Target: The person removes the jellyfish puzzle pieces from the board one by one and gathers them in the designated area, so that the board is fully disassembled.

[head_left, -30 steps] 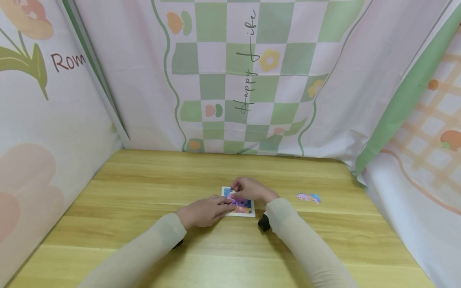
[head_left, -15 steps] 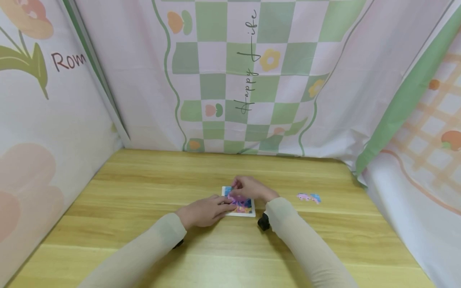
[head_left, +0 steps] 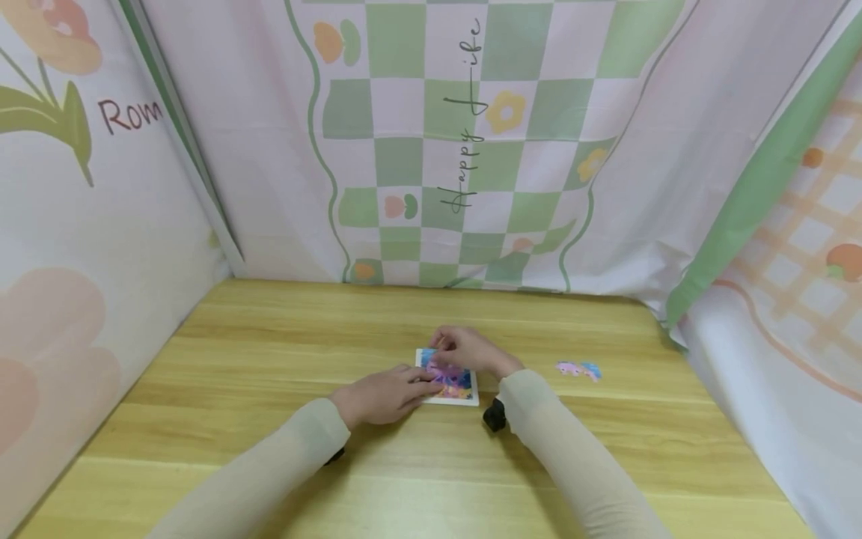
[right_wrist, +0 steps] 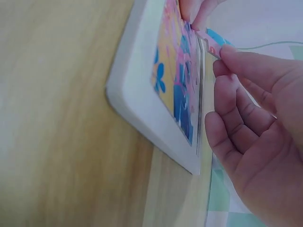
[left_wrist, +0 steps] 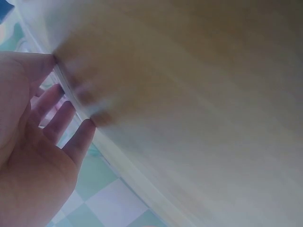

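Note:
A white-framed jigsaw puzzle (head_left: 453,402) with a pink, blue and yellow picture lies on the table in front of me. My left hand (head_left: 387,395) rests its extended fingers on the puzzle's left side; the left wrist view shows the fingertips (left_wrist: 87,124) near the table surface. Over the puzzle's far part is my right hand (head_left: 469,352). Between its thumb and index finger it pinches a small pink and blue puzzle piece (right_wrist: 214,47), clearest in the right wrist view. That piece is tilted, and the fingers hide part of it. Both hands cover some of the picture.
Loose pink and blue puzzle pieces (head_left: 571,368) lie on the wooden table (head_left: 431,479) to the right of the puzzle. Behind the table hangs a checked curtain (head_left: 458,165), with cloth walls on both sides. A black wrist device (head_left: 494,415) is under my right sleeve.
My right hand has shifted slightly away from me over the puzzle, and its pinching fingers have lifted or turned a little. My left hand and the loose pieces stay put.

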Available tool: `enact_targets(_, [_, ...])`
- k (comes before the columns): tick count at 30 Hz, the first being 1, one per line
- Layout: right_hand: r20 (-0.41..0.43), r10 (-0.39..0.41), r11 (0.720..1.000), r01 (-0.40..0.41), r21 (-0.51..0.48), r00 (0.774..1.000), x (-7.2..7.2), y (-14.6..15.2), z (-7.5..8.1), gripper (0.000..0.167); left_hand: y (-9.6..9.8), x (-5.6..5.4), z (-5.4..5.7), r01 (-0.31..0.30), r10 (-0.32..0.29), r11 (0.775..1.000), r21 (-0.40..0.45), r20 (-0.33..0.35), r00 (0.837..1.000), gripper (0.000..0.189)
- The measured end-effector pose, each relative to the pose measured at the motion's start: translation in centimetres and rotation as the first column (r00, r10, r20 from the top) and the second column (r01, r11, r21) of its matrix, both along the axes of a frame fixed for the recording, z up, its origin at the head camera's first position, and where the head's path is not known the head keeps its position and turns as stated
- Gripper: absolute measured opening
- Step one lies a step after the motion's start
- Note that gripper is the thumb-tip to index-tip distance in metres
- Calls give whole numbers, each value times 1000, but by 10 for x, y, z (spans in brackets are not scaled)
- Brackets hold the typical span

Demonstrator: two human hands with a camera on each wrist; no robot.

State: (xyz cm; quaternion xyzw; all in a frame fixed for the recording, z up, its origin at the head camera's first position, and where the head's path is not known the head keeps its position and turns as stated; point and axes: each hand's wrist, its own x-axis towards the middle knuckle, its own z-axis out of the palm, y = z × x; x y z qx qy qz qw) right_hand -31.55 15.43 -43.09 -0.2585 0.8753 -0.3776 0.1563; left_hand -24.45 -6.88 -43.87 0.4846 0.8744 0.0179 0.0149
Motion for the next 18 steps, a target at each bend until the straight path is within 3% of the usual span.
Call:
enact_targets(7, [-50,30,1000,-30,8,998,-2,15,0,15,0,1,2,22,-22,999,32,2,1000,43])
enact_targets(18, [-119,-17,1000,17,-2,993,0,70,5,14,1,1,1,-24,24,1000,11,41,999,44])
